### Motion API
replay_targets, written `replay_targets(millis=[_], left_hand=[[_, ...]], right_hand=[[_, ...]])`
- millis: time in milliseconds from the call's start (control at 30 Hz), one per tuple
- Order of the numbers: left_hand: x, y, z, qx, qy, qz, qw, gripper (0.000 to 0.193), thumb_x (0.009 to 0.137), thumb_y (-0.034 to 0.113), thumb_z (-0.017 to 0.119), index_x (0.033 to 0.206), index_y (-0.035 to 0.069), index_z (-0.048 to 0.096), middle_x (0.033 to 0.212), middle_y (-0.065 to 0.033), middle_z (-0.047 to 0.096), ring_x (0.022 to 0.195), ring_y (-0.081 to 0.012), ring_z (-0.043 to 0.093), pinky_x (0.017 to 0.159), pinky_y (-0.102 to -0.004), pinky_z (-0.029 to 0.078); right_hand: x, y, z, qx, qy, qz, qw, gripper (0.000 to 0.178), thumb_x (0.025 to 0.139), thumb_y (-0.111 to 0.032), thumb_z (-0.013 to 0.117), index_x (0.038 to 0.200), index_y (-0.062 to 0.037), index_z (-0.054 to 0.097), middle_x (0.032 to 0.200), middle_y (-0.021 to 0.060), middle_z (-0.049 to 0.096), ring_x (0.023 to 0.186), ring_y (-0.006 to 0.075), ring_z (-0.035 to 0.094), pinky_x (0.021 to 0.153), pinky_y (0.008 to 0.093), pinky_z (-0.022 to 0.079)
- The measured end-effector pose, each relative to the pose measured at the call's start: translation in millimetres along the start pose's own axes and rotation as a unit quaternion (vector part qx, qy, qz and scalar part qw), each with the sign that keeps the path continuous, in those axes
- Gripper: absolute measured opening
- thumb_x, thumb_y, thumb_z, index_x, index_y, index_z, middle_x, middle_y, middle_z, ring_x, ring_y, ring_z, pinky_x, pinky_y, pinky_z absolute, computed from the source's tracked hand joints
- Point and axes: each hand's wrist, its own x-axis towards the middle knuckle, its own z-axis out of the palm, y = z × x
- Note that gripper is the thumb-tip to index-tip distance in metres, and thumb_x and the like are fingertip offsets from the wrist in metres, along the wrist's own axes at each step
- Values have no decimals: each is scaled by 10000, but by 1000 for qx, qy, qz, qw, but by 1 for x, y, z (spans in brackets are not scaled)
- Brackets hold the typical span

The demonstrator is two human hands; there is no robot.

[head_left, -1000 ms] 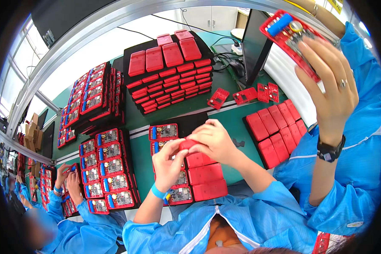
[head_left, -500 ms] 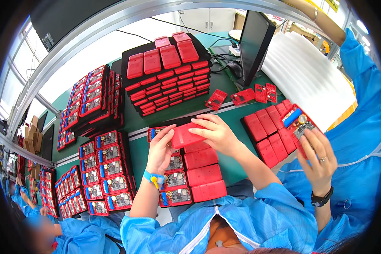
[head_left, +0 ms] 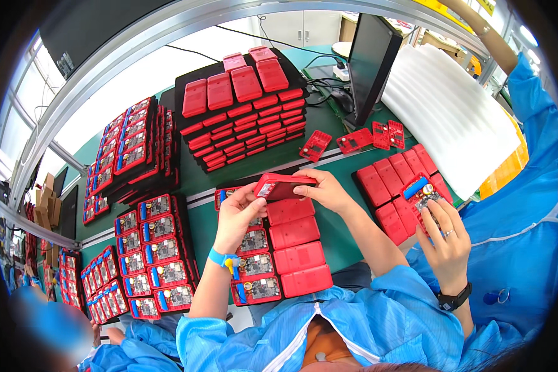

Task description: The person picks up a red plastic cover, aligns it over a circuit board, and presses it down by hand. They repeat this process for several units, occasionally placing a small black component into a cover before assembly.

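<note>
Between both hands is a red plastic case [head_left: 286, 186], tilted so its near end with pale markings or ports shows. My left hand [head_left: 237, 218], with a blue wrist strap [head_left: 224, 259], grips the left end between thumb and fingers. My right hand [head_left: 326, 191] holds the right end, thumb below and fingers on top. Below the hands, a black tray carries a column of open red cases with circuit boards [head_left: 259, 265] and blue cylinders, beside a column of smooth red cases [head_left: 299, 255]. Part of the tray is hidden by my hands and left forearm.
At right, a co-worker's hand [head_left: 445, 239] touches an open red case over a tray of red cases [head_left: 390, 180]. Stacked trays [head_left: 242, 133] stand behind, with more filled trays [head_left: 161, 248] leftward. Loose red pieces [head_left: 355, 141] lie near a monitor [head_left: 371, 71].
The held red case has been tipped from its broad face showing to its end and edge showing. The co-worker's hand has moved left and down, bringing an open case over the right tray.
</note>
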Motion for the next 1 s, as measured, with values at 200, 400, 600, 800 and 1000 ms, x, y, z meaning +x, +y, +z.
replay_targets(millis=[200, 400, 600, 800, 1000], left_hand=[[-7, 7, 26, 162, 68, 225, 958, 353, 824, 22, 765, 1168, -14, 689, 1032, -103, 695, 968, -175, 672, 820, -281, 563], [-24, 13, 47, 233, 5, 292, 928, 445, 775, -112, 747, 1204, -42, 654, 1145, -127, 630, 1075, -198, 636, 931, -321, 553], [-34, 24, 78, 269, 35, 331, 904, 478, 704, -61, 813, 1161, -18, 679, 1098, -138, 683, 1010, -231, 643, 857, -326, 526], [-33, 26, 84, 287, 57, 348, 891, 458, 707, -38, 814, 1147, -19, 687, 1075, -141, 687, 1005, -247, 647, 867, -332, 518], [-33, 29, 84, 291, 76, 341, 891, 455, 720, -33, 805, 1158, -13, 686, 1063, -140, 688, 1001, -242, 647, 875, -339, 518]], right_hand=[[-2, 28, -1, 160, -33, 25, 986, 390, 909, -111, 709, 1258, 15, 591, 1129, 78, 663, 976, 144, 647, 849, 324, 567], [-3, 50, 4, 367, -154, -34, 917, 384, 928, -110, 690, 1285, -36, 569, 1274, 120, 633, 1196, 271, 620, 1037, 430, 501], [-11, 65, 31, 452, -182, -26, 873, 546, 885, -395, 728, 1292, -62, 581, 1252, 120, 645, 1160, 263, 635, 965, 423, 537], [-14, 69, 44, 487, -168, 44, 856, 679, 830, -479, 746, 1310, -36, 559, 1209, 115, 654, 1150, 250, 637, 966, 387, 539], [-12, 61, 40, 488, -161, -2, 858, 588, 893, -425, 694, 1338, -74, 537, 1267, 119, 629, 1187, 265, 617, 1000, 419, 524]])
